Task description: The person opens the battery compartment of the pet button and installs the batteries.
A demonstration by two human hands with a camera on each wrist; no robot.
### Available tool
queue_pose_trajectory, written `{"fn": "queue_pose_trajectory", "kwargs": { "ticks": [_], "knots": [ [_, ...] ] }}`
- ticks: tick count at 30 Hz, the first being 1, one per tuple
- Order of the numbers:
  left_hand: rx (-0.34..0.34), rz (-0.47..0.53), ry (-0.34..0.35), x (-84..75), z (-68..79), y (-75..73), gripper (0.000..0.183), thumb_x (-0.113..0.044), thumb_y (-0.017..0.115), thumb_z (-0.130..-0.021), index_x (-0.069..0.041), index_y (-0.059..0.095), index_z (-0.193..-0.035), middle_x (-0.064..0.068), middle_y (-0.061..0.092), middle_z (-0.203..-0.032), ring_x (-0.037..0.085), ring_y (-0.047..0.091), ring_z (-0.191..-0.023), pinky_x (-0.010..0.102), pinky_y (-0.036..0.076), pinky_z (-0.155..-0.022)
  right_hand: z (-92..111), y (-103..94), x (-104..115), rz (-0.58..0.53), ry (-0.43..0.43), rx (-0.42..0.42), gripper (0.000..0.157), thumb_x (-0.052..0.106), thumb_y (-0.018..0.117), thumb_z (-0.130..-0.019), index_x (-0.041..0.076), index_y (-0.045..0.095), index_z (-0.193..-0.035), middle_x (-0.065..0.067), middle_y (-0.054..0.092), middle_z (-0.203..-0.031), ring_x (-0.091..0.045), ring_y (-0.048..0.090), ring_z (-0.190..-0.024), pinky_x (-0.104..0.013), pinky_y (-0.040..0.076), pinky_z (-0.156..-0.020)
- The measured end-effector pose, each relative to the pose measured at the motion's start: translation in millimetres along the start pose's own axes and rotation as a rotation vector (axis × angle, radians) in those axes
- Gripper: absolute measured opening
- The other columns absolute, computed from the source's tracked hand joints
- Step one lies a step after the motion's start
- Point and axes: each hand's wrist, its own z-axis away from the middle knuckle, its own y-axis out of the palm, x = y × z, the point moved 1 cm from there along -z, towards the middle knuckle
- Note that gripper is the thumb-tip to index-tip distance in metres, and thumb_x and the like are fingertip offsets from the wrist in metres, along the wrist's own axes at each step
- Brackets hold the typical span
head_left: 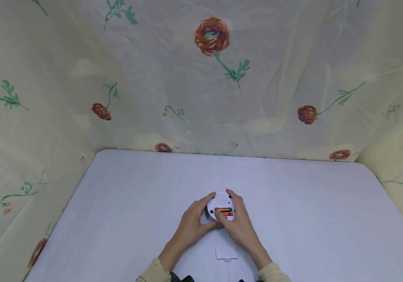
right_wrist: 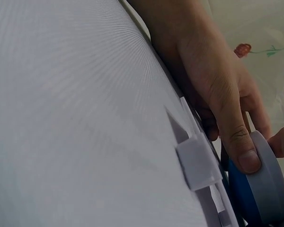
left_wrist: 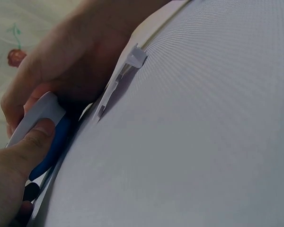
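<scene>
A small round electronic device (head_left: pixel 221 200), white on top and blue lower down, lies between both hands with its speaker holes and uncovered battery compartment facing up. Red-and-black batteries (head_left: pixel 226 212) sit in the compartment. My left hand (head_left: pixel 192 222) grips the device from the left, index finger along the far edge and thumb at the near edge. From the right, my right hand (head_left: pixel 241 227) holds it, index finger at the far rim and thumb tip at the left end of the batteries. A white battery cover (head_left: pixel 226 254) lies on the table, nearer than the device.
The table (head_left: pixel 134 188) has a plain white covering. Pale curtains (head_left: pixel 257 98) printed with red flowers and green stems hang behind the table and along both sides. Some dark items peek in at the bottom edge between the sleeves.
</scene>
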Motion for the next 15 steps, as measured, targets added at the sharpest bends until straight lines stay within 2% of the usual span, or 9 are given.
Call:
{"fn": "queue_pose_trajectory", "kwargs": {
  "ticks": [11, 15],
  "knots": [
    [-0.005, 0.002, 0.006, 1.5, 0.2, 0.2, 0.087, -0.038, 0.079, -0.073, -0.034, 0.032, -0.146, -0.002, 0.053, -0.137, 0.015, 0.053, -0.119, 0.038, 0.046, -0.097, -0.4, -0.2, -1.0, -0.016, -0.01, 0.014, 0.076, 0.03, 0.07, -0.085, 0.017, 0.027, -0.147, -0.011, 0.039, -0.14, -0.023, 0.047, -0.114, -0.042, 0.038, -0.096],
    [-0.003, 0.006, 0.002, 1.0, -0.2, 0.0, 0.086, -0.039, 0.079, -0.073, -0.035, 0.033, -0.146, -0.003, 0.053, -0.137, 0.014, 0.053, -0.119, 0.038, 0.046, -0.097, -0.4, -0.9, -0.2, -0.017, -0.013, 0.01, 0.075, 0.025, 0.07, -0.084, 0.017, 0.028, -0.146, -0.012, 0.039, -0.14, -0.024, 0.046, -0.115, -0.042, 0.037, -0.097]
  ]
}}
